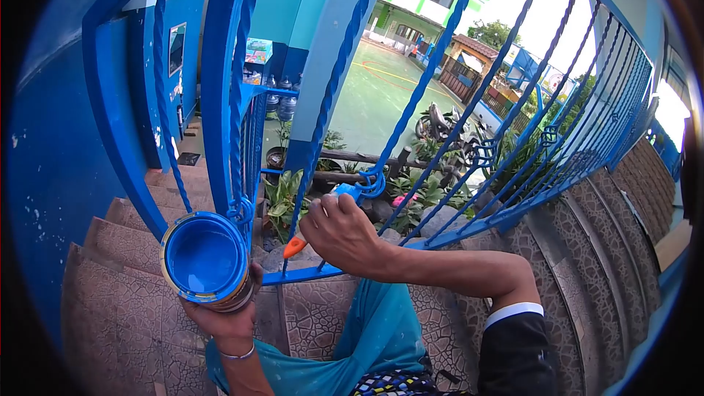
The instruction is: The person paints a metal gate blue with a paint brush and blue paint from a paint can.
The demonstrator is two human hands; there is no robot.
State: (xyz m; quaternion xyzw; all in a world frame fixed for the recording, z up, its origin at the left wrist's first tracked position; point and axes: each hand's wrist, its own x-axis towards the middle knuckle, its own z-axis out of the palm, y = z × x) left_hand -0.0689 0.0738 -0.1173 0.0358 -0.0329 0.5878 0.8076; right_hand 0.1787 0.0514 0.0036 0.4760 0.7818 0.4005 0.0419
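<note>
My left hand (227, 319) is wrapped round an open paint can (169, 249) of blue paint, low on the left. The can tilts toward me, and its inside is coated blue. My right hand (345, 235) grips a paintbrush with an orange handle (295, 247). The blue-coated bristles (347, 190) are at a scrolled ornament (372, 182) on a twisted bar of the blue metal railing (419, 88). Whether the bristles touch the metal is hard to tell. My fingers hide the middle of the brush.
Patterned stone steps (323, 312) lie beneath me and curve up to the right. A blue wall (55, 154) stands at the left. Behind the railing are green plants (282, 205), large water bottles (286, 106), a motorcycle (440, 123) and a green court (378, 95).
</note>
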